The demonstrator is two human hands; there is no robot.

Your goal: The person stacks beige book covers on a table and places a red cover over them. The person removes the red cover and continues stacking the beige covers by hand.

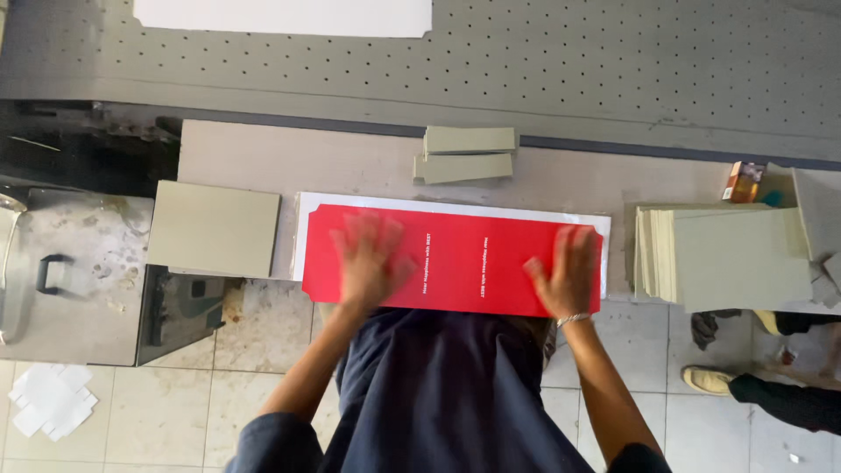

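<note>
A long red printed sheet (455, 261) lies flat on a white sheet (561, 213) at the front of the grey work surface (350, 162). My left hand (370, 257) is spread flat on the red sheet's left part and looks blurred. On the sheet's right end my right hand (568, 271) presses down, fingers apart, with a thin bracelet at the wrist. Neither hand grips anything.
A grey board (215, 228) lies left of the sheet, two narrow grey strips (466, 154) behind it, and a stack of grey boards (727, 258) to the right. A small orange box (743, 181) stands at far right. Another person's shoe (708, 379) shows on the tiled floor.
</note>
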